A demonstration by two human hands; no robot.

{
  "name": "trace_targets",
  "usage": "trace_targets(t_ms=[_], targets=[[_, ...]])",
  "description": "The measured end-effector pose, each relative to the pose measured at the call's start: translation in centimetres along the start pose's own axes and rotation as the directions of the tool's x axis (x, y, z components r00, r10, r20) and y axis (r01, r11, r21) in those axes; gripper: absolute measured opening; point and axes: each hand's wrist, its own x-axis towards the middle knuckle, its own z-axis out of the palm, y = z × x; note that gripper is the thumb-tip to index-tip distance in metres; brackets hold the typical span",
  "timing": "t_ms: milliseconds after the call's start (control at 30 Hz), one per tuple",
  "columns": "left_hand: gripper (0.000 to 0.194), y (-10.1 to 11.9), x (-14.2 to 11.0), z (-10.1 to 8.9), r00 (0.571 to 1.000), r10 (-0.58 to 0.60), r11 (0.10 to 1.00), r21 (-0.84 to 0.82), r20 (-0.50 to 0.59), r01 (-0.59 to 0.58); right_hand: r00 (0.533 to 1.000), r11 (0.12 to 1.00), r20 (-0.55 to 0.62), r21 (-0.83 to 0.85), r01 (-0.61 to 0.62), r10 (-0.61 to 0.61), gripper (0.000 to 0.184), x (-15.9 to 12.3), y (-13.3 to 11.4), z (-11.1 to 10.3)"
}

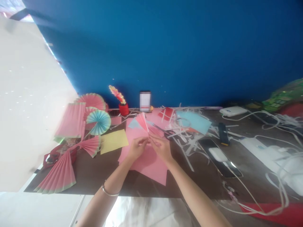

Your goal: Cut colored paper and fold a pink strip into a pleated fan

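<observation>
Between my two hands a pleated pink paper fan [142, 122] stands up, its folds spreading toward the far side. My left hand [138, 146] is closed in a pinch at the fan's lower end. From the other side my right hand [162, 147] pinches the same end, fingertips almost meeting the left ones. Exact finger contact is blurred. Under both hands lie pink paper sheets [151, 171]. Dark-handled scissors [167, 133] rest just beyond my right hand. A yellow paper sheet [114, 142] lies left of my left hand.
Finished pleated fans, pink [59, 175] and blue [98, 122], crowd the left. A phone [145, 101] leans at the wall beside a red pot [123, 109]. White paper strips [189, 138], a black phone [220, 157] and white cables [281, 186] spread across the right.
</observation>
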Motion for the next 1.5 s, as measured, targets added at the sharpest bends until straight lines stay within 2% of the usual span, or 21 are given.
trace_targets(t_ms=[233, 500, 667, 933, 1100, 1233, 1500], targets=[[0.026, 0.4, -0.1, 0.0, 1.0, -0.018, 1.0, -0.003, -0.017, 0.017, 0.999, 0.997, -0.005, -0.062, 0.035, -0.035, 0.024, 0.0, 0.0, 0.1], [0.026, 0.5, -0.1, 0.0, 0.999, -0.034, 0.999, -0.024, -0.021, 0.033, 0.996, 0.997, -0.053, -0.043, 0.064, -0.067, 0.013, 0.1, 0.2, 0.1], [0.024, 1.1, -0.2, 0.1, 0.999, -0.031, 0.999, 0.034, -0.035, 0.032, 0.998, 0.995, -0.008, -0.075, 0.067, -0.068, 0.015, 0.2, 0.0, 0.1], [0.024, 1.0, -0.4, 0.2, 0.999, 0.002, 0.992, 0.129, -0.033, 0.002, 0.997, 0.985, 0.073, -0.171, -0.02, 0.033, 0.018, -0.1, 0.8, 0.8], [0.026, 0.9, -0.4, 0.4, 0.998, -0.046, 0.994, 0.093, -0.046, 0.051, 1.0, 0.99, 0.026, -0.142, -0.004, 0.008, 0.016, 0.0, 1.0, 0.7], [0.027, 1.0, -0.4, 0.3, 0.999, -0.037, 0.998, 0.045, -0.034, 0.038, 1.0, 0.994, 0.022, -0.107, 0.011, -0.008, 0.014, 0.1, 0.5, 0.2], [0.028, 0.9, -0.1, 0.1, 0.995, -0.092, 0.984, -0.148, 0.027, 0.095, 0.996, 0.996, 0.023, 0.001, -0.09, 0.09, 0.015, -0.1, 0.3, 0.3]])
